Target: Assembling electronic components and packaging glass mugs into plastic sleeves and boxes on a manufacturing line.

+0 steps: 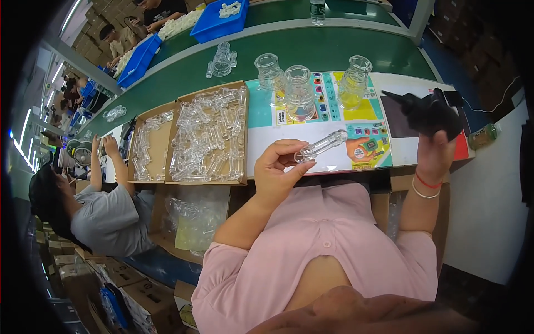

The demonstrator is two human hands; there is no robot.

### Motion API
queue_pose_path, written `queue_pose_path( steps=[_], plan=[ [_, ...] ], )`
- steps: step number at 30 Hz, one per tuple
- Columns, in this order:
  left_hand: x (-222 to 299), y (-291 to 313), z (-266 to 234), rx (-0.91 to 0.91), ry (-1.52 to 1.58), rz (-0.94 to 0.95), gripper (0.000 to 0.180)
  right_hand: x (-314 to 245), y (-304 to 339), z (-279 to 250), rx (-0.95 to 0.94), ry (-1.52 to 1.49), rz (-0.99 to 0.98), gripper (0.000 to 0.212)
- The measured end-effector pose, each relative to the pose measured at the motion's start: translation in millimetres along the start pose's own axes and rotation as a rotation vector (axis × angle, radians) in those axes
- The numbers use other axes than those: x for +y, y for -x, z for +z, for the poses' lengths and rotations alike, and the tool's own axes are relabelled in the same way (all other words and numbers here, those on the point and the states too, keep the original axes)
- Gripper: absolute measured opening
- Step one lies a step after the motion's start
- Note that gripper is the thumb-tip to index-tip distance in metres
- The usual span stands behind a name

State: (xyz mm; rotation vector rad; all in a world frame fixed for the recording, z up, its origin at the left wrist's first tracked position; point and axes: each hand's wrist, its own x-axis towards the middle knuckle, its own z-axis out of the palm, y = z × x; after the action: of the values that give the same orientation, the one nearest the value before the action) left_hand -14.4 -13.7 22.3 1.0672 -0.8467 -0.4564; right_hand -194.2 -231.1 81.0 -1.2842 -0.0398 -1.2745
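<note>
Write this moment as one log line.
left hand: holds clear tubular piece | right hand: holds black tool | ahead: three clear vessels | leftward: cardboard box, clear pieces

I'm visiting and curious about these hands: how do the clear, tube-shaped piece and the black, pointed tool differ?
The clear, tube-shaped piece is see-through, while the black, pointed tool is opaque. The piece is slim; the tool is bulkier. The left hand holds the piece, its free end pointing right; the right hand holds the tool, its tip pointing left. Both are hand-held.
</note>
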Motion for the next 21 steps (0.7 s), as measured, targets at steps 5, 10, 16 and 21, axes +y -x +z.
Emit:
queue_pose_path(
  steps=[5, 10, 16, 21],
  plan=[
    [7, 4, 7, -0.011, 0.016, 0.034, 0.034, 21, -13, 2, 0.029, -0.709, 0.04, 0.032],
    [6, 9, 7, -0.008, 0.041, 0.139, 0.035, 16, 2, 89, 0.41, -0.278, 0.184, 0.038],
    [5, 11, 4, -0.022, -0.001, 0.261, 0.037, 10, 30, 91, 0.022, 0.088, 0.093, 0.049],
    [2, 15, 3, -0.019, 0.002, 0.269, 0.038, 6, 39, 92, -0.038, 0.217, 0.023, 0.044]
  ],
)
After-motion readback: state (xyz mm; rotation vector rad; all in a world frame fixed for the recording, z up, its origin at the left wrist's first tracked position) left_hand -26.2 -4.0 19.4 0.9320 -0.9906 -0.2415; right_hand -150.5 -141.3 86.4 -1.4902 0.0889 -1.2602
